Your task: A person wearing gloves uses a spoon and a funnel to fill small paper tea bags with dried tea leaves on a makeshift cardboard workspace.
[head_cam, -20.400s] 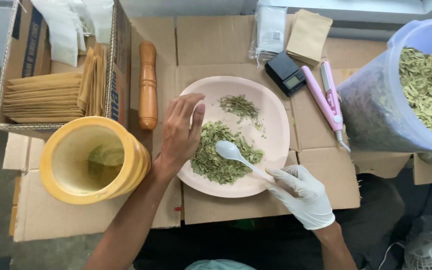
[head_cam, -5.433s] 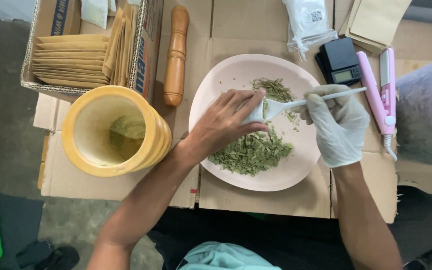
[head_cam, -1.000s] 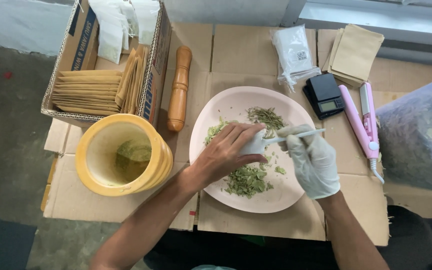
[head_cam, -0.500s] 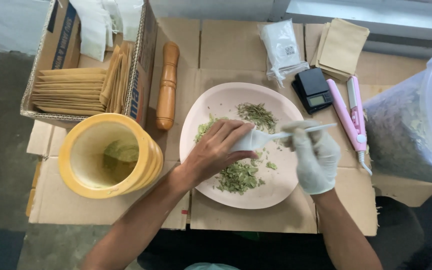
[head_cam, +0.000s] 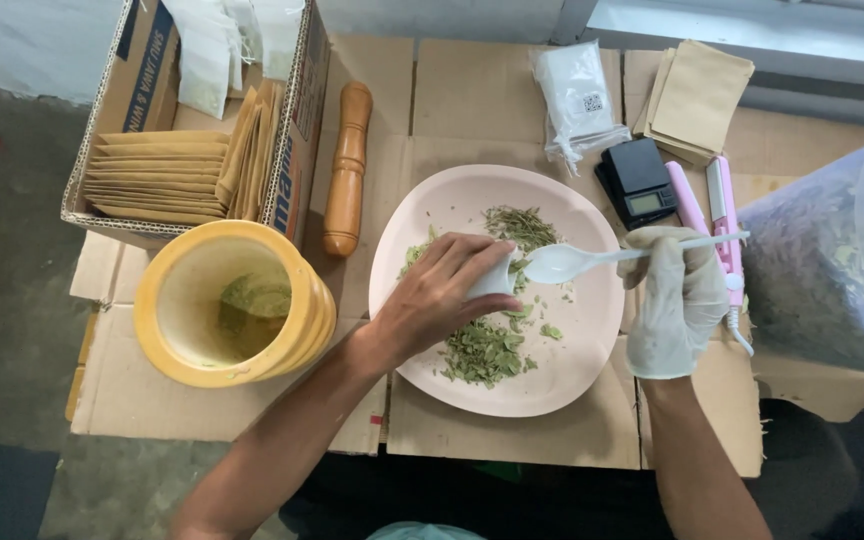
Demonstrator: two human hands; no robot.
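A pale pink plate (head_cam: 572, 370) lies on flattened cardboard and carries a pile of dried green leaves (head_cam: 482, 350) and a smaller heap of thin stems (head_cam: 522, 225). My bare left hand (head_cam: 437, 295) hovers over the plate, its fingers pinching a small white pouch (head_cam: 494, 280). My gloved right hand (head_cam: 674, 300) grips a white plastic spoon (head_cam: 567, 262) by the handle. The spoon's bowl sits just right of the pouch, apart from it, above the leaves.
A yellow mortar (head_cam: 232, 300) with green powder stands left, a wooden pestle (head_cam: 347, 170) beside it. A carton (head_cam: 192, 130) holds brown envelopes and white bags. At the back right lie a black pocket scale (head_cam: 637, 180), a pink sealer (head_cam: 717, 215), brown envelopes (head_cam: 697, 100) and a packet of white bags (head_cam: 577, 95). A large bag of leaves (head_cam: 832, 270) is far right.
The spoon has drawn back to the right, away from the white pouch, with my right hand. My left hand stays over the plate with the pouch.
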